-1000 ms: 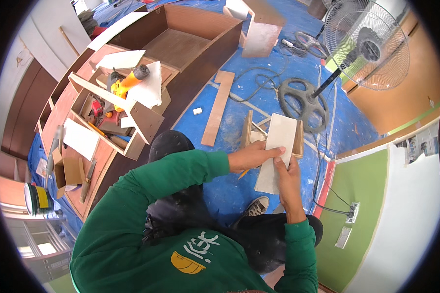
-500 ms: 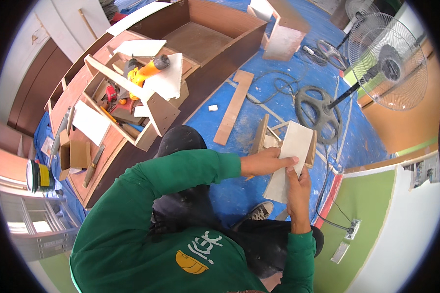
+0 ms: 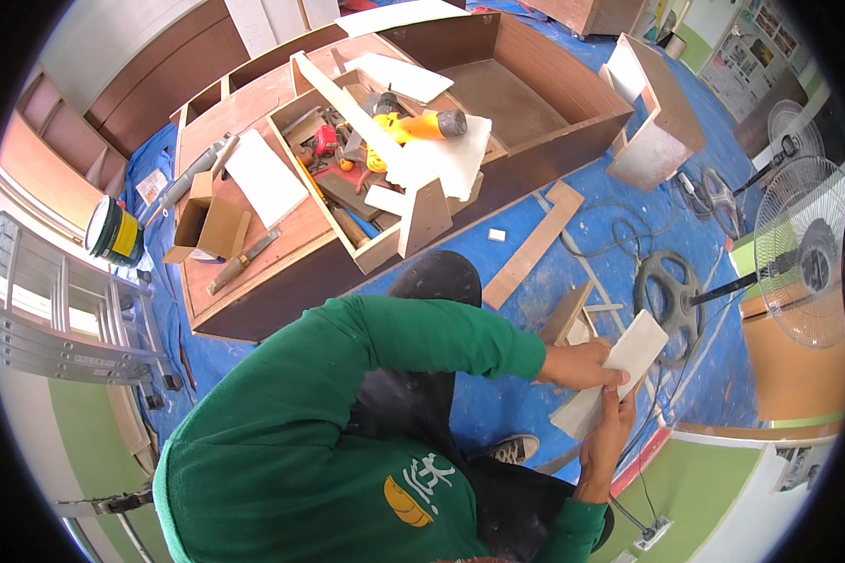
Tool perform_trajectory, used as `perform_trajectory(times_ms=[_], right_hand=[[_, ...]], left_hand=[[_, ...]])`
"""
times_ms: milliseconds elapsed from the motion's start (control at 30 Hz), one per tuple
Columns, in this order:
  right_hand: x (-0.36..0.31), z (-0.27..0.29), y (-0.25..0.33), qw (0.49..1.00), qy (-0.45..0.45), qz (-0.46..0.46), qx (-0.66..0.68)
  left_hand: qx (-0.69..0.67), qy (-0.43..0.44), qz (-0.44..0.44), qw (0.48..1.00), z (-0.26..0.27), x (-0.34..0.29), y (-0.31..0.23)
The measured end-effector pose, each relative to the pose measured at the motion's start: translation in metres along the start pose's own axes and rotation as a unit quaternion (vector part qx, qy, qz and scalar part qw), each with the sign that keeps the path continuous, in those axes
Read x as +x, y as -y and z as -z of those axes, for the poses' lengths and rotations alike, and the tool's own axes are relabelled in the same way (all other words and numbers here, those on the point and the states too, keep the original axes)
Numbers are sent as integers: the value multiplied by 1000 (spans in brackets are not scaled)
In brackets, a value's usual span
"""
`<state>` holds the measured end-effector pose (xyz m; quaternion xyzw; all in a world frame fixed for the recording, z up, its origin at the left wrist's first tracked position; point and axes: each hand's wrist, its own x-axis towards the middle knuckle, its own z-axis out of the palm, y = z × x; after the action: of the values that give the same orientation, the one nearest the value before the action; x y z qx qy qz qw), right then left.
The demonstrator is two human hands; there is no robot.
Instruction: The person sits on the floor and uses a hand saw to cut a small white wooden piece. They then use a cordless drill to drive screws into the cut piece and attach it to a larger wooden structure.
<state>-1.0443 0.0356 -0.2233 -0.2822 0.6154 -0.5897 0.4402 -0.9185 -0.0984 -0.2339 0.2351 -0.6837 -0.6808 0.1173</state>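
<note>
Landmark: the brown cabinet [image 3: 549, 155]. The pale board [image 3: 637, 349] is held tilted above the floor, to the right of the cabinet. The left hand [image 3: 577, 363] is closed on its left edge, thumb across the upper face. The right hand [image 3: 610, 427] is partly closed at its near right edge; its hidden fingers cannot be judged. A small wooden frame [image 3: 568, 314] sits behind the board, right of the cabinet; contact cannot be confirmed.

Hazards: 1. The board could pivot or drop onto the frame if either grip loosens, both being near mid-length. 2. The drill [image 3: 418, 129], lying across an open tool tray [image 3: 427, 218] on the cabinet, could slide if knocked. 3. The fan [image 3: 809, 253], farther right of the cabinet, could tip if its cord is snagged.
</note>
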Motion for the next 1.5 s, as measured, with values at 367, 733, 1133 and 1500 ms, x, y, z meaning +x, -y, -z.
perform_trajectory(times_ms=[367,733,1133,1500], right_hand=[[5,9,-9,999,35,-9,1],[-1,8,-6,1000,19,-15,-3],[4,15,-15,1000,22,-2,19],[3,18,-11,998,9,28,-58]], left_hand=[[15,3,-22,1000,-2,7,14],[31,25,-28,999,-7,17,24],[48,9,-68,996,1,-2,-1],[36,34,-27,998,-1,4,6]])
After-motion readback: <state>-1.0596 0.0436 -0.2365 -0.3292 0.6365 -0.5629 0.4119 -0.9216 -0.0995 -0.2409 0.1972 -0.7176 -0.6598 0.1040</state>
